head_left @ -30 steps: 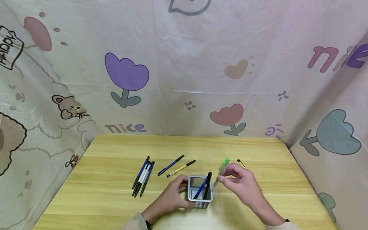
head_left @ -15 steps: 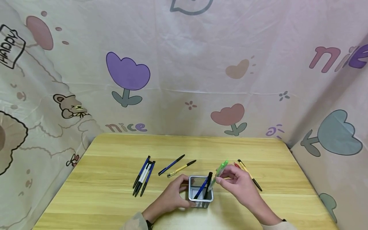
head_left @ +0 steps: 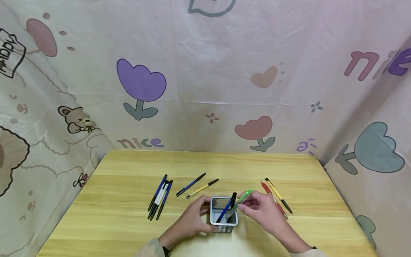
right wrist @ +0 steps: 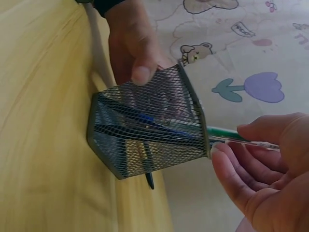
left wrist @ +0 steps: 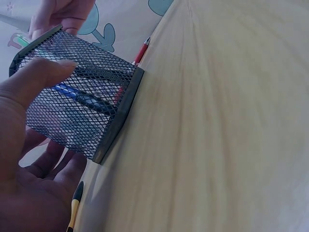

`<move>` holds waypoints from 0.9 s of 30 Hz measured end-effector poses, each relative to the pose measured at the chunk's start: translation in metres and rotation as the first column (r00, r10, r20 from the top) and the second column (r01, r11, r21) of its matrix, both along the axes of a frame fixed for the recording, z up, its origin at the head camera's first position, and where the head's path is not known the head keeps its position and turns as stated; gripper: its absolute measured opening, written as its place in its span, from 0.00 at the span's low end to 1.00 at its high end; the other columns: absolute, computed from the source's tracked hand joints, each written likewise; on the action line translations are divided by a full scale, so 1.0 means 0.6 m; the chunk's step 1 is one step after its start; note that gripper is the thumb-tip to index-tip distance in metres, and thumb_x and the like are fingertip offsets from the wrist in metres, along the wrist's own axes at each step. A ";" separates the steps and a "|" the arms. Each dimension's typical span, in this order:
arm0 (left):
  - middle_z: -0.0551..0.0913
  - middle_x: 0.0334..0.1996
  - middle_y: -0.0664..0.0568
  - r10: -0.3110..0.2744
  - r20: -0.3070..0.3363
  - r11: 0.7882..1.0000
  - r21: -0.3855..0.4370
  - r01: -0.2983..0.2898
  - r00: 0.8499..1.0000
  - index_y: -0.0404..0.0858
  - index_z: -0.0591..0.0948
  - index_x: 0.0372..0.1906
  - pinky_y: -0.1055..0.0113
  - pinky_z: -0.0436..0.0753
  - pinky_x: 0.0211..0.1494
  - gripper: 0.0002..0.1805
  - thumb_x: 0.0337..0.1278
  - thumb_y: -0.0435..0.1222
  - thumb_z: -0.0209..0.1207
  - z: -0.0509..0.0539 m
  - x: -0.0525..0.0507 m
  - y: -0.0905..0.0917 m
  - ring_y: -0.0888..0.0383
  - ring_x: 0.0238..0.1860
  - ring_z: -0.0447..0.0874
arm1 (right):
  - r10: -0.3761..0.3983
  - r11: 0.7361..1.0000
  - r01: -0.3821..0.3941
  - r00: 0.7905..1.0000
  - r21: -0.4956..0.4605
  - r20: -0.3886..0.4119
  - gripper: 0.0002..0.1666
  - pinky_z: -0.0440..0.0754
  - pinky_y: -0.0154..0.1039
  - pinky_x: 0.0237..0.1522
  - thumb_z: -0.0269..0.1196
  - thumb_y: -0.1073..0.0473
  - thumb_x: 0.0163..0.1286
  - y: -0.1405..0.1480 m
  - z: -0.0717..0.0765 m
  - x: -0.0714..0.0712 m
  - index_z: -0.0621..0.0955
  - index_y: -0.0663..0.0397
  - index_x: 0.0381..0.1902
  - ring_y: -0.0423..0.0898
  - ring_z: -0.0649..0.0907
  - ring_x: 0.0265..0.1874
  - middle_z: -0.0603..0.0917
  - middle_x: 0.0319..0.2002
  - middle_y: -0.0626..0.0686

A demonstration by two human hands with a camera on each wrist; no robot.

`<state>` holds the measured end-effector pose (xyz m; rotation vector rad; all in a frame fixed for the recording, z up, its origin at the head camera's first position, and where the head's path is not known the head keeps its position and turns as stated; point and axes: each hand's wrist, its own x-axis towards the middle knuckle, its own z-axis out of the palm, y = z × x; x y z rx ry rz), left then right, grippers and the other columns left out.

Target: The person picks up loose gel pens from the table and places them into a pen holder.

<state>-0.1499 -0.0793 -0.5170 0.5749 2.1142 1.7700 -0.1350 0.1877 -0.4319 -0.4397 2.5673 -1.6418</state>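
Note:
A square mesh pen holder (head_left: 223,227) stands upright on the table, with a blue pen (head_left: 223,211) and a black pen (head_left: 233,200) leaning inside. My left hand (head_left: 192,218) grips the holder's left side, its thumb across the mesh (left wrist: 91,125) in the left wrist view. My right hand (head_left: 264,213) pinches a clear pen with green parts (head_left: 245,195) at the holder's right rim, tilted, its lower end inside the opening. In the right wrist view the right hand (right wrist: 275,169) holds that green pen (right wrist: 224,133) beside the rim.
Left on the table (head_left: 112,200) lie several blue and white pens (head_left: 157,201). Behind the holder are a blue pen (head_left: 191,185) and a yellow pen (head_left: 202,189). A red pen (head_left: 267,188) and a yellow pen (head_left: 277,192) lie beyond the right hand. Patterned cloth (head_left: 205,71) hangs around the table.
My right hand has moved left and slightly down, bringing the green pen from beside the holder to inside its opening. The red pen has come into fuller view. My left hand has stayed in place.

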 end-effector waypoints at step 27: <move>0.78 0.64 0.42 0.015 -0.048 0.999 -0.034 -0.016 0.999 0.36 0.74 0.61 0.65 0.78 0.75 0.41 0.37 0.33 0.81 -0.004 -0.001 -0.001 0.43 0.67 0.78 | 0.070 0.969 -0.029 0.984 0.244 -0.161 0.08 0.87 0.26 0.30 0.74 0.58 0.64 -0.006 -0.011 -0.002 0.87 0.55 0.36 0.29 0.83 0.28 0.89 0.30 0.46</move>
